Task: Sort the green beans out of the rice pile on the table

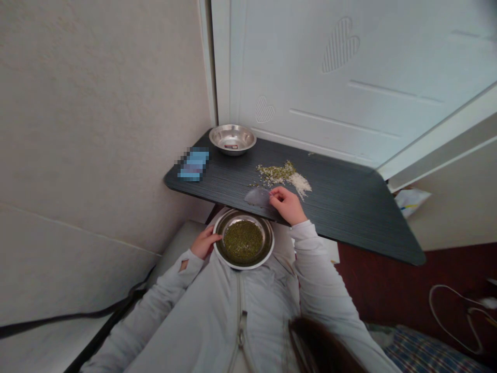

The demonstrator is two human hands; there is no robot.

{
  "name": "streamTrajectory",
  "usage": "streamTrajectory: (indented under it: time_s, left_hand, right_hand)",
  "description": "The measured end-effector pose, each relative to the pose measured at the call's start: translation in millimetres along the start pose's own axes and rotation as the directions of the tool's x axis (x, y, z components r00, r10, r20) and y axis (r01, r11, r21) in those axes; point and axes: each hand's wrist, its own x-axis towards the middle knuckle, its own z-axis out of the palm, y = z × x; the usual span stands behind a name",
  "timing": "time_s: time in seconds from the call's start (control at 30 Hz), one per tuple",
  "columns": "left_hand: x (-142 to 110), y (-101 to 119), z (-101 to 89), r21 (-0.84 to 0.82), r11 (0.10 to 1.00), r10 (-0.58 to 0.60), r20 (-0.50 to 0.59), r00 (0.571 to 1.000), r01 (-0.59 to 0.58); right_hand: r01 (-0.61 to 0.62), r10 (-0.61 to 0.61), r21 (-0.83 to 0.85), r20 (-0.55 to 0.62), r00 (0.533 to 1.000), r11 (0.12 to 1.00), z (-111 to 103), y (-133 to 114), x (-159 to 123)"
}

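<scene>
My left hand (pixel 204 242) grips the rim of a steel bowl (pixel 267 243) full of green beans, held just below the near edge of the dark table (pixel 349 207). My right hand (pixel 287 203) rests on the table with its fingers pinched on a thin translucent grey scraper (pixel 257 197) that lies flat by the edge. Just beyond the hand lies a loose pile of green beans (pixel 276 172) mixed with white rice (pixel 301 183).
An empty steel bowl (pixel 232 139) stands at the table's far left corner, next to a blue packet (pixel 193 163). A white wall is on the left and a white door behind the table. A white cable (pixel 454 311) lies on the floor at right.
</scene>
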Motion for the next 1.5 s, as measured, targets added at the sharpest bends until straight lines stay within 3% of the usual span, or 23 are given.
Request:
streamTrajectory:
  time_s: [0.17, 1.03, 1.3, 1.5]
  left_hand:
    - [-1, 1, 1.1, 0.011, 1.000, 0.008, 0.001, 1.000, -0.008]
    - [1, 1, -0.4, 0.044, 0.999, 0.015, 0.033, 0.999, -0.016]
    - [6, 0, 5.5, 0.114, 0.993, -0.016, 0.047, 0.999, 0.010]
    - [12, -2, 13.3, 0.070, 0.996, -0.059, 0.085, 0.995, 0.053]
  right_hand:
    - [0.009, -0.008, -0.014, 0.062, 0.998, 1.000, -1, -2, 0]
    - [0.004, -0.009, 0.031, 0.158, 0.987, 1.000, -1, 0, 0]
    - [0.030, -0.031, 0.008, 0.143, 0.989, 1.000, -1, 2, 0]
    - [0.035, -0.036, 0.007, 0.154, 0.987, 0.999, -2, 0, 0]
